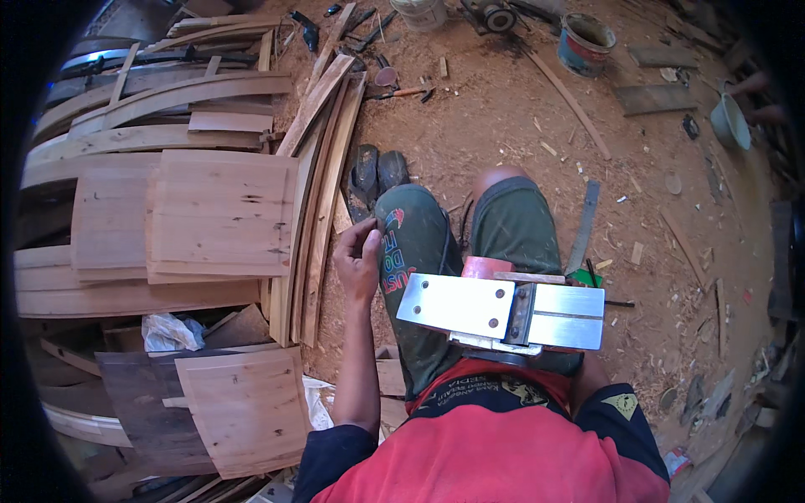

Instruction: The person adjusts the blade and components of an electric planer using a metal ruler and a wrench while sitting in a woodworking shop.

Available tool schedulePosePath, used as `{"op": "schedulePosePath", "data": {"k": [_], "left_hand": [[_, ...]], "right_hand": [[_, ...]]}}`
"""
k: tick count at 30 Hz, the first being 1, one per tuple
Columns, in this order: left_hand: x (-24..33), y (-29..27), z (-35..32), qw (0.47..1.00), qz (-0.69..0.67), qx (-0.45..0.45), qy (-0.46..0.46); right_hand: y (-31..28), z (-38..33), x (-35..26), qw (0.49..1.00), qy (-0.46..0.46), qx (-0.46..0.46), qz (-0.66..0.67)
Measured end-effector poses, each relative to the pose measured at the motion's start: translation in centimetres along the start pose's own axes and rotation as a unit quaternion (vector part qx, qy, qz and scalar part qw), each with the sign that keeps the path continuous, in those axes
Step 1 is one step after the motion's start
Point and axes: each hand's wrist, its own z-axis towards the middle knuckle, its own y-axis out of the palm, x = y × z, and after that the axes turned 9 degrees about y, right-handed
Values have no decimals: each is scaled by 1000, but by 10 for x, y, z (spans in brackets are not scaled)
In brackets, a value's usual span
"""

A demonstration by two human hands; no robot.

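Note:
An electric planer [457, 306] lies sole up over my lap, its flat silvery plates facing me and the dark cutter slot across them. Part of its reddish body [486, 267] shows past the far edge. My right arm [589, 377] runs in beneath the planer; the hand itself is hidden by it. Beside my left knee, to the left of the planer and apart from it, is my left hand [359, 261]. Its fingers are curled with the thumb pressed against them, and whatever they may hold is too small to make out.
Wooden panels [226, 210] and long planks [323, 218] are stacked on the left. Beyond my feet, a hammer [402, 93] lies on the shavings-strewn floor. A paint bucket [585, 46] stands far right. Another person's arm [750, 84] shows near a grey bucket [730, 121].

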Motion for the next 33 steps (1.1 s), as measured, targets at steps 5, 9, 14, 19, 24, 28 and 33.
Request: {"op": "schedulePosePath", "data": {"k": [5, 9, 14, 19, 24, 28, 33], "left_hand": [[8, 1, 6, 986, 145, -70, 36], [10, 6, 13, 991, 113, -65, -6], [-5, 5, 30, 994, 22, -54, -89], [-40, -22, 36, 988, -4, -20, -152], [-50, -8, 50, 935, -266, 109, -210], [-1, -34, 35, 895, -374, 126, -207], [43, -28, 13, 975, -159, 104, -120]], "right_hand": [[-2, 0, 0, 1000, -2, 1, 6], [1, 1, -1, 1000, -5, -2, 7], [2, 3, -5, 1000, -14, -6, 7], [8, 15, -4, 999, -36, -22, -17], [-13, 62, -65, 943, -311, 0, -120], [-2, 28, -149, 826, -539, 24, -165], [58, -209, -276, 878, -467, -107, 3]]}}
